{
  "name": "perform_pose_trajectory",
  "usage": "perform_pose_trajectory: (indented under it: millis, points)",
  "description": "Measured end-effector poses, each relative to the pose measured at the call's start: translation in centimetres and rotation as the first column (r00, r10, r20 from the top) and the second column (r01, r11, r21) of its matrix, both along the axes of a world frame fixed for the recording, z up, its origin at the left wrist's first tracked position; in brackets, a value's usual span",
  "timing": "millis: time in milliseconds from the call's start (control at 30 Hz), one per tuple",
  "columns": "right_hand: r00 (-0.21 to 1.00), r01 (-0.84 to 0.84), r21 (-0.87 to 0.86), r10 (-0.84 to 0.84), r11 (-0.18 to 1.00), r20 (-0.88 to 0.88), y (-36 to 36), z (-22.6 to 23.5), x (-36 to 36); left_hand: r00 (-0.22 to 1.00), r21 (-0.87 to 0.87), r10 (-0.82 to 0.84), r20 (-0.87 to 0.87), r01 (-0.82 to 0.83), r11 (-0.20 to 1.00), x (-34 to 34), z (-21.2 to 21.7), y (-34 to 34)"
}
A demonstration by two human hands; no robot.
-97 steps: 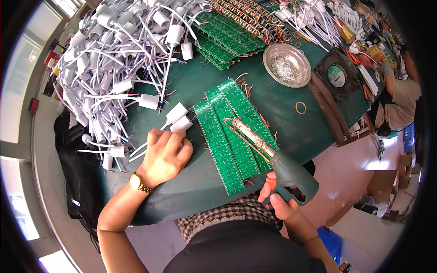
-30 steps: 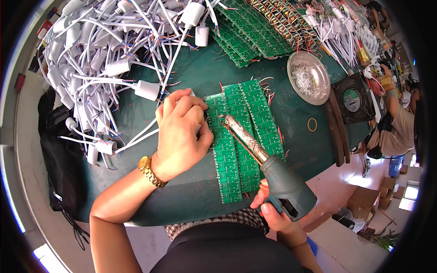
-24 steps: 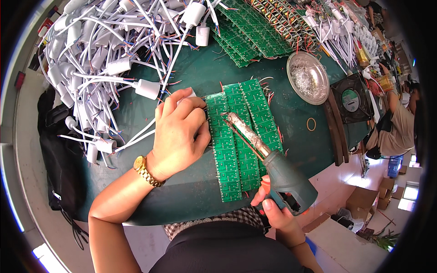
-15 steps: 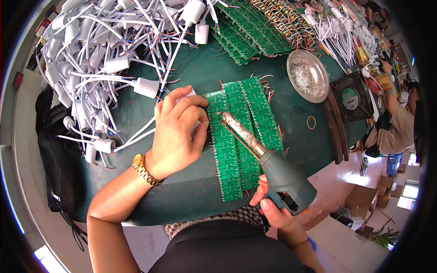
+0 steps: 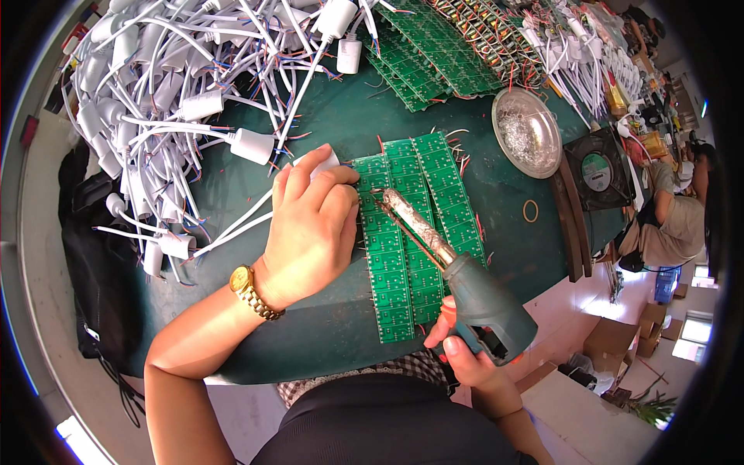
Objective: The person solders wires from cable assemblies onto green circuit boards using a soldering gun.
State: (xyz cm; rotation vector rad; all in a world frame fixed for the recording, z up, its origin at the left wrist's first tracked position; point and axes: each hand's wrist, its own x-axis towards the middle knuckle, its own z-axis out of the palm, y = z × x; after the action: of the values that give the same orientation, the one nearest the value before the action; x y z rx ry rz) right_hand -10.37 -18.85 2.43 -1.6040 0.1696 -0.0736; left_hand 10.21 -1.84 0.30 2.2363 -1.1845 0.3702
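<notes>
My right hand grips a dark green soldering gun by its handle. Its silvery barrel slants up to the left, and the tip lies over the leftmost green circuit board panel. My left hand, a gold watch on its wrist, is closed around a white plastic lamp holder, most of it hidden behind the fingers. Those fingertips are at the panel's upper left edge, close to the soldering tip. Two more board panels lie alongside, overlapping, with short wires sticking out at their edges.
White lamp holders with cables are heaped at the left. More green boards are stacked at the back. To the right are a metal dish, a black fan and a rubber band. Another person sits farther right.
My left hand has shifted slightly right and turned a little, still closed on the lamp holder. The soldering gun stays nearly in place, its tip still over the left panel.
</notes>
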Motion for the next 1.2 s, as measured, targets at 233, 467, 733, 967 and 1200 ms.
perform_pose_trajectory:
  millis: [233, 467, 733, 967, 1200]
  points:
    - [1.000, -0.013, 0.039, 0.013, 0.999, -0.004, -0.08, -0.15, -0.19, 0.992, -0.037, 0.022, -0.121, -0.027, 0.999, 0.25, 0.24, -0.03]
    - [0.999, -0.040, 0.082, 0.039, 0.996, 0.010, -0.32, -0.23, -0.19, 0.996, 0.007, 0.049, -0.078, -0.049, 0.999, 0.42, 0.08, -0.27]
    - [0.994, -0.089, -0.260, 0.069, 0.961, -0.085, -0.23, -0.75, -0.87, 0.982, 0.016, 0.009, -0.186, -0.006, 1.000, 0.90, 0.17, 0.28]
    - [0.995, -0.056, -0.249, 0.034, 0.967, -0.093, 0.02, -0.35, -0.41, 0.982, 0.007, 0.004, -0.191, -0.003, 1.000, 0.95, 0.17, 0.26]
    - [0.993, -0.088, -0.328, 0.059, 0.940, -0.098, -0.06, -0.61, -0.89, 0.995, -0.008, -0.005, -0.102, 0.004, 1.000, 0.98, 0.01, 0.26]
